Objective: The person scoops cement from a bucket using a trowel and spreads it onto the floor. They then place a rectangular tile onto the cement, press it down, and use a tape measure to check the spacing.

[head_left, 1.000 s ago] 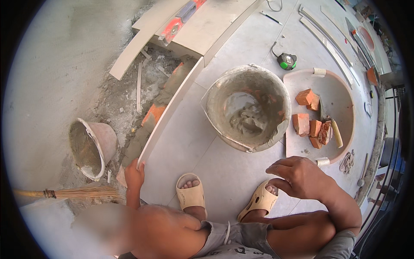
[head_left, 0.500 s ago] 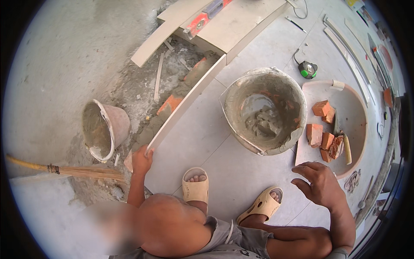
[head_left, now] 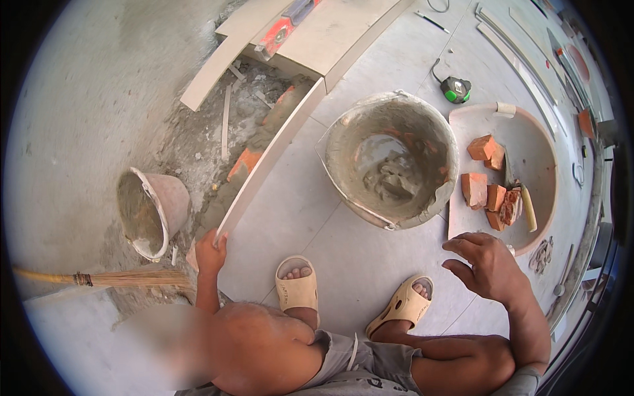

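My left hand (head_left: 210, 256) is closed on the near end of a long, thin tile strip (head_left: 273, 157) that stands on edge. Grey mortar (head_left: 221, 201) and bits of orange brick lie along the strip's left side. Over the floor, in front of the tray, my right hand (head_left: 485, 265) holds nothing, its thumb and fingers apart and slightly curled. A large bucket (head_left: 338, 142) with wet grey mortar in the bottom stands between the strip and the tray. The pinkish tray (head_left: 548, 158) carries several broken bricks (head_left: 474, 190) and a trowel with a pale yellow handle (head_left: 529, 208).
A smaller bucket (head_left: 173, 204) lies tipped at left, above a straw broom (head_left: 132, 277). A red spirit level (head_left: 277, 36) rests on the tiled step (head_left: 330, 39) at the back. Beyond the large bucket are a green-and-black tape measure (head_left: 456, 89) and metal strips (head_left: 518, 69).
The whole view has shifted, so the buckets, tray and step sit a little further left and higher. My left hand keeps its hold on the tile strip; my right hand stays empty.
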A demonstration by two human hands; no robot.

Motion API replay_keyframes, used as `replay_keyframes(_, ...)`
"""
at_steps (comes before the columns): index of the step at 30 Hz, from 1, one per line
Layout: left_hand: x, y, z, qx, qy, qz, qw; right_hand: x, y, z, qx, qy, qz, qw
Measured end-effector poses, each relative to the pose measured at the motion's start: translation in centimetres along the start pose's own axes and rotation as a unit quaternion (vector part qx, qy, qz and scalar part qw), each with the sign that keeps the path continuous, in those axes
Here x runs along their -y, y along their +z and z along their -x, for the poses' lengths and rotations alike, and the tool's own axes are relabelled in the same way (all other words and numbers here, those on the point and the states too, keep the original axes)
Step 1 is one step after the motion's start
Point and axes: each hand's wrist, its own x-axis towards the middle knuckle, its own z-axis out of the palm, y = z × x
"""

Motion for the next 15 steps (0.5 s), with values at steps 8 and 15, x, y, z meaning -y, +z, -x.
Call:
replay_keyframes(8,0.02,0.08,0.11,-0.007,0.007,0.007,1.0,-0.55,0.19,0.76,-0.001,0.008,-0.011,1.0)
replay_keyframes(15,0.09,0.38,0.41,-0.017,-0.016,-0.003,1.0,-0.54,0.57,-0.04,0.013,-0.002,-0.003,1.0)
